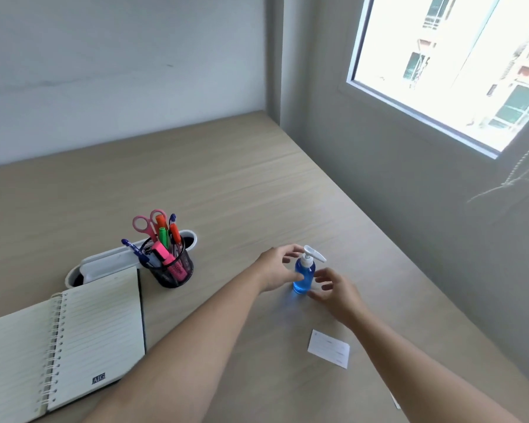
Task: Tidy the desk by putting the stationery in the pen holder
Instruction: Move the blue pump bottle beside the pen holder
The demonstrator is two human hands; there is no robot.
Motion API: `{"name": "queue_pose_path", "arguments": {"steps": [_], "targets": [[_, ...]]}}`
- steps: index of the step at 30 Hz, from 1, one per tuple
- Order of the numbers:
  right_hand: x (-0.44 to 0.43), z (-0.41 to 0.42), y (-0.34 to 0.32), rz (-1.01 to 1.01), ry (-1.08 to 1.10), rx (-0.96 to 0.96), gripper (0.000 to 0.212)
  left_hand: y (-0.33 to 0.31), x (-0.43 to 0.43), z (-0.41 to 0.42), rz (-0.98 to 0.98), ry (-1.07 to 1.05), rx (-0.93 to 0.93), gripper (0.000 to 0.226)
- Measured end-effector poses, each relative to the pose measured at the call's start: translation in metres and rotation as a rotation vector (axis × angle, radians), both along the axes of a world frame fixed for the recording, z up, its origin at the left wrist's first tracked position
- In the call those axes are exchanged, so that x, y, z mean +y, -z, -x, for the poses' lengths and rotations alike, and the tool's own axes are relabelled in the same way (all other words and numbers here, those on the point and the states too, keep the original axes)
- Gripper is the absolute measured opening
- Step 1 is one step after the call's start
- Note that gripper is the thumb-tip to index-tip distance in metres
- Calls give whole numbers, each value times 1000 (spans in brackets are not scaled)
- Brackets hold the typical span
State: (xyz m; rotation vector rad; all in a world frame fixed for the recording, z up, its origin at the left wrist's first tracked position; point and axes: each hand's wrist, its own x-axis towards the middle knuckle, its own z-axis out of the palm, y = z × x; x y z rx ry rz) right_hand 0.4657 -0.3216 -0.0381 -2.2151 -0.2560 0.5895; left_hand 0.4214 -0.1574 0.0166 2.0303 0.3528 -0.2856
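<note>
Stationery (165,257) stands nearly upright in the mesh pen holder (179,277), scissor handles and caps upward, well left of both hands on the counter (226,184). Left hand (275,270) curls round a blue pump bottle (303,277); right hand (338,293) hovers loose-fingered just beside it, contact unclear.

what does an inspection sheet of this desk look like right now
surface: light wood-grain desk
job's things: black mesh pen holder holds pink-handled scissors, pink highlighter, blue pen and more markers
clutter: open spiral notebook, white oval tray behind the holder, blue pump bottle, white card
hands: left hand curled round the bottle; right hand open beside its base, contact unclear
cables: nothing seen
surroundings: white wall, window, beaded cord hanging at the right
</note>
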Motion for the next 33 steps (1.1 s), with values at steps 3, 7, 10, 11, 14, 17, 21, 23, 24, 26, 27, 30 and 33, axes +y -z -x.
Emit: {"name": "queue_pose_path", "arguments": {"steps": [3, 7, 10, 11, 14, 17, 21, 23, 24, 26, 27, 30, 33], "targets": [[2, -2, 4, 0, -40, -40, 31, 5, -1, -10, 1, 33, 4, 44], [8, -6, 9, -39, -25, -96, 29, 9, -4, -14, 63, -50, -35, 35], [18, -10, 9, -77, -61, -98, 28, 12, 3, -12, 22, -170, -88, 39], [23, -11, 8, -102, -64, -95, 28, 11, 6, -11, 9, -224, -107, 40], [50, -17, 0, -173, -103, -65, 27, 3, 23, -6, -39, -400, -166, 39], [91, -23, -6, -186, -187, -30, 26, -3, 49, -3, -74, -553, -203, 38], [138, -29, -9, -172, -252, -14, 31, 0, 81, -1, -97, -673, -221, 29], [154, -30, -12, -156, -263, -10, 32, 3, 92, -1, -113, -704, -229, 28], [160, -30, -11, -152, -267, -7, 32, 5, 96, 0, -114, -712, -233, 29], [170, -30, -9, -141, -276, -5, 33, 10, 102, 0, -110, -728, -232, 30], [172, -30, -8, -132, -281, -8, 33, 13, 104, 1, -115, -735, -229, 31], [176, -30, -5, -119, -286, -19, 34, 18, 107, 2, -136, -743, -236, 33], [176, -29, -3, -105, -298, -23, 36, 18, 105, 5, -148, -752, -237, 33]]}}
